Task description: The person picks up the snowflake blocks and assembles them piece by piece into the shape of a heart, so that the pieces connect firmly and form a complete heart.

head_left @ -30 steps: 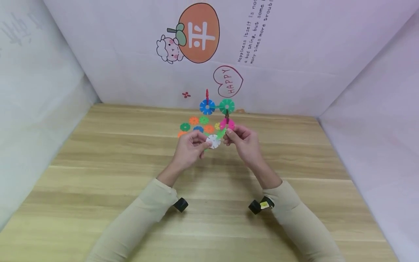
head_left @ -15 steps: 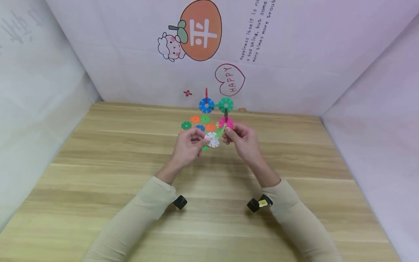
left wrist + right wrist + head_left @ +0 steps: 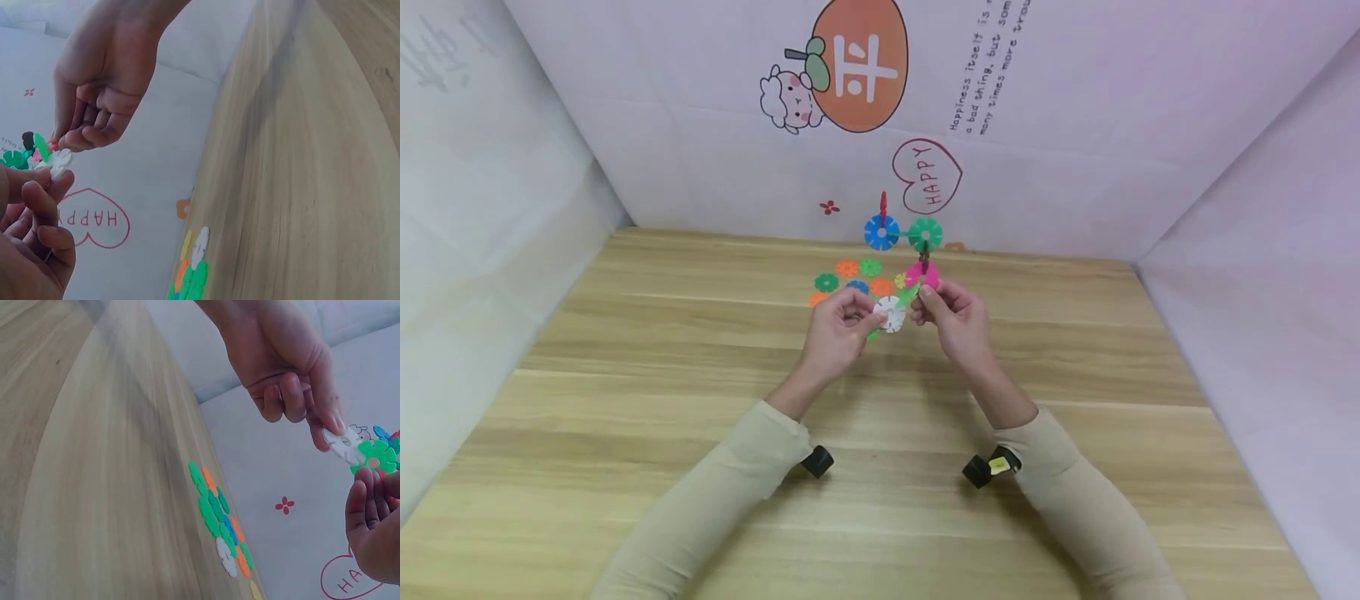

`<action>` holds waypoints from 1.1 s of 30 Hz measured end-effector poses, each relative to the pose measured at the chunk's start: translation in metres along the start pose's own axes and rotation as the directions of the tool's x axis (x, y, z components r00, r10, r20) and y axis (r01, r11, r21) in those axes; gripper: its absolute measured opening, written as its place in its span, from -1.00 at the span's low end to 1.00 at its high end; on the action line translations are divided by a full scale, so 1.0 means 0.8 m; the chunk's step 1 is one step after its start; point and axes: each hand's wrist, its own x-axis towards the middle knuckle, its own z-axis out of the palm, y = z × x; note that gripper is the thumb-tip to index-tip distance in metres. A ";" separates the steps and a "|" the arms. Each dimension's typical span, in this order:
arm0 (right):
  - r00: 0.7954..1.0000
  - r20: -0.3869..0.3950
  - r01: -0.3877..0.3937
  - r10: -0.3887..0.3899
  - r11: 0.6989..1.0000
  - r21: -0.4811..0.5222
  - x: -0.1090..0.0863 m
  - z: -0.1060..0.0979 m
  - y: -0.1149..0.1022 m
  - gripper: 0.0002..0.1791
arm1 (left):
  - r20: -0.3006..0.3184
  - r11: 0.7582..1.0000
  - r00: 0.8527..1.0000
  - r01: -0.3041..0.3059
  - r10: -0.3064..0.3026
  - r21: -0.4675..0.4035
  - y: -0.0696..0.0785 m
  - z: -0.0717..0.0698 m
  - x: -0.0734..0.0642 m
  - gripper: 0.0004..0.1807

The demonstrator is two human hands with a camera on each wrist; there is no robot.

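My left hand (image 3: pixel 837 333) pinches a white notched snowflake disc (image 3: pixel 891 313) between thumb and fingers. My right hand (image 3: pixel 958 325) holds a chain of linked discs by its pink disc (image 3: pixel 925 273). A light green disc (image 3: pixel 377 455) is on the chain beside the pink one, and the white disc's edge meets it; whether they interlock I cannot tell. Further along the chain come a dark brown disc (image 3: pixel 925 257), a green disc (image 3: pixel 926 235), a blue disc (image 3: pixel 882 232) and an upright red disc (image 3: pixel 883 207). Fingers partly hide the pink disc.
Loose discs lie on the wooden table (image 3: pixel 880 517) beyond the hands, among them an orange disc (image 3: pixel 847 268), a dark green disc (image 3: pixel 827 283) and a white disc (image 3: pixel 226 556). A printed white cloth wall (image 3: pixel 700 167) stands behind, with side walls left and right.
The white disc tilts and shifts slightly against the light green disc, then comes back nearly level. The chain swings a little to the right. Both hands keep their hold.
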 end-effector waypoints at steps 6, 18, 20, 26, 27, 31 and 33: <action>1.000 0.002 0.010 -0.010 1.000 -0.007 -0.001 0.001 -0.004 -0.82 | 0.006 0.999 0.999 -0.038 0.038 -0.010 0.000 0.002 0.002 -0.94; 0.999 0.044 -0.007 0.010 0.998 -0.067 0.002 -0.001 -0.003 -0.80 | 0.009 1.000 1.000 0.005 -0.005 -0.026 0.003 -0.001 0.009 -0.93; 0.999 0.045 -0.005 0.008 0.997 -0.079 0.005 -0.001 -0.002 -0.79 | 0.013 1.000 1.000 0.016 -0.015 -0.027 0.002 -0.002 0.012 -0.94; 0.995 0.101 0.029 -0.015 0.991 -0.132 0.013 -0.008 0.001 -0.77 | 0.014 0.999 0.998 0.053 -0.053 -0.012 -0.004 -0.007 0.020 -0.91; 0.992 0.127 0.024 -0.005 0.989 -0.146 0.013 -0.009 0.002 -0.77 | 0.014 0.998 0.998 0.065 -0.065 -0.014 -0.005 -0.007 0.021 -0.90; 0.973 0.227 0.008 0.037 0.981 -0.194 0.009 -0.012 0.008 -0.81 | 0.023 0.995 0.995 0.099 -0.098 -0.026 -0.006 -0.006 0.023 -0.87; 0.969 0.241 -0.001 0.048 0.981 -0.195 0.007 -0.012 0.011 -0.82 | 0.030 0.995 0.995 0.099 -0.099 -0.022 -0.006 -0.005 0.023 -0.86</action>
